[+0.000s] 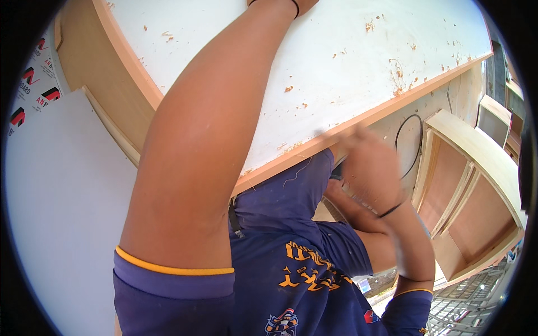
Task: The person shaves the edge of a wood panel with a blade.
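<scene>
A large white panel (336, 73) with pale orange-brown wood edging (314, 147) lies in front of me, with wood shavings (398, 73) scattered over it. My left arm stretches across the panel. Only the wrist side of my left hand (300, 5) shows at the top rim of the picture, and its fingers are out of view. Close to the panel's near edge, towards the right, is my right hand (371, 168). Motion smears its fingers, so whether they hold anything cannot be made out.
At the right stands a wooden cabinet frame (465, 143) with divided compartments. A black cable (399, 140) loops beside it. A plain white board (67, 185) leans at the left, next to a brown wooden panel (95, 61). Metal wire racking (471, 308) is at the lower right.
</scene>
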{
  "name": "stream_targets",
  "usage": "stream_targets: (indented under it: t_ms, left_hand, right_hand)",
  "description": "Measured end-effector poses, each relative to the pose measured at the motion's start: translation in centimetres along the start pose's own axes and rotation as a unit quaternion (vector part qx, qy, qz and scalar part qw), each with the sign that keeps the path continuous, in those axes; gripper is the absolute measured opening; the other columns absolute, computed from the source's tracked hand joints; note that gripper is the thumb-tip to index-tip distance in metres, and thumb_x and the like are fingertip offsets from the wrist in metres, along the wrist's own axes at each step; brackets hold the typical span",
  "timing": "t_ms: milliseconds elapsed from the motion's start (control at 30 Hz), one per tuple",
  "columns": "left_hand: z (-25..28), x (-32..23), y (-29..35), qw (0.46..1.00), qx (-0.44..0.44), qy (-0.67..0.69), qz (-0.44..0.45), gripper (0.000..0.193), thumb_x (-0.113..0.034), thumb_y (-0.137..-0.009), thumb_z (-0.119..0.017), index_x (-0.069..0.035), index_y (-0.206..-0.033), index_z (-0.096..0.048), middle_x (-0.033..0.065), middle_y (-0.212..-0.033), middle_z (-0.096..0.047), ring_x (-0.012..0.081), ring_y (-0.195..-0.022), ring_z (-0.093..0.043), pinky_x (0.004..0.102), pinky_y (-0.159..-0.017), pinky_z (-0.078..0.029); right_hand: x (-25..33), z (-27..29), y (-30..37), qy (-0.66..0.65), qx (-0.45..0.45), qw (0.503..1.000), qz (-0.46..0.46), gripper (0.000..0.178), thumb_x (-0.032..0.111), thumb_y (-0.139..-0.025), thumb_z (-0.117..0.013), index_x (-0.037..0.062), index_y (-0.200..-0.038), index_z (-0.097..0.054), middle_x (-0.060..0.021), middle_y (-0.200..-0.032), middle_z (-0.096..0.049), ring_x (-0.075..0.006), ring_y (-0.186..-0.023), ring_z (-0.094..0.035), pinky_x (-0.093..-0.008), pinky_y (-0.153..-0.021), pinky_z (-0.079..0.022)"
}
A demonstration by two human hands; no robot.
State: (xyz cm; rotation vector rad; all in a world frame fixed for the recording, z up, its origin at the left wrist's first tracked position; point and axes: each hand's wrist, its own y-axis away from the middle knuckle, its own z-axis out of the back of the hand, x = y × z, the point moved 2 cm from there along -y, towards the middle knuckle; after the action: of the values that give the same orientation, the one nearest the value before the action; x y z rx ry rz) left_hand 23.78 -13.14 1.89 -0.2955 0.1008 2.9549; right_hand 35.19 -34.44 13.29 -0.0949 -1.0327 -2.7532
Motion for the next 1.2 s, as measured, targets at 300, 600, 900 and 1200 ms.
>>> stream_targets:
  t_ms: [300, 600, 900, 1200]
  left_hand:
    - [-0.1, -0.4, -0.3, 0.999, 0.022, -0.036, 0.016, 0.063, -0.049, -0.101, -0.023, -0.014, -0.152, -0.024, 0.0084, -0.161, -0.014, 0.0257, -0.148, -0.009, 0.0472, -0.121, -0.007]
    - [-4.1, 2.0, -2.9, 0.988, -0.129, -0.075, -0.035, 0.065, -0.062, -0.096, -0.030, -0.025, -0.150, -0.033, 0.0024, -0.159, -0.022, 0.0238, -0.148, -0.015, 0.0535, -0.117, -0.010]
    - [-1.4, 1.9, -2.4, 0.996, -0.087, -0.031, -0.019, 0.065, -0.057, -0.097, -0.031, -0.016, -0.148, -0.036, 0.0073, -0.158, -0.024, 0.0247, -0.147, -0.016, 0.0511, -0.118, -0.010]
    - [-2.2, 1.5, -2.8, 0.996, -0.073, 0.013, -0.054, 0.065, -0.055, -0.098, -0.033, -0.013, -0.147, -0.038, 0.0121, -0.157, -0.026, 0.0289, -0.146, -0.019, 0.0524, -0.116, -0.012]
  right_hand:
    - [-2.2, -4.5, 3.9, -0.417, -0.131, 0.900, -0.006, 0.021, -0.001, -0.079, -0.056, 0.0059, -0.099, -0.062, -0.0101, -0.088, -0.059, -0.0241, -0.076, -0.059, -0.0350, -0.066, -0.049]
    - [-13.7, -12.5, 4.3, -0.779, -0.333, 0.506, -0.164, 0.023, -0.002, -0.082, -0.060, 0.0003, -0.105, -0.059, -0.0039, -0.092, -0.061, -0.0143, -0.083, -0.061, -0.0285, -0.075, -0.053]
    - [-17.0, -11.9, -2.3, -0.521, -0.574, 0.613, -0.151, 0.020, 0.008, -0.087, -0.059, -0.0008, -0.104, -0.065, -0.0092, -0.089, -0.067, -0.0213, -0.081, -0.064, -0.0326, -0.071, -0.051]
    - [-23.2, -8.6, -4.4, -0.206, -0.647, 0.719, -0.152, 0.019, 0.006, -0.084, -0.053, 0.0046, -0.097, -0.067, -0.0174, -0.074, -0.057, -0.0348, -0.073, -0.059, -0.0432, -0.065, -0.048]
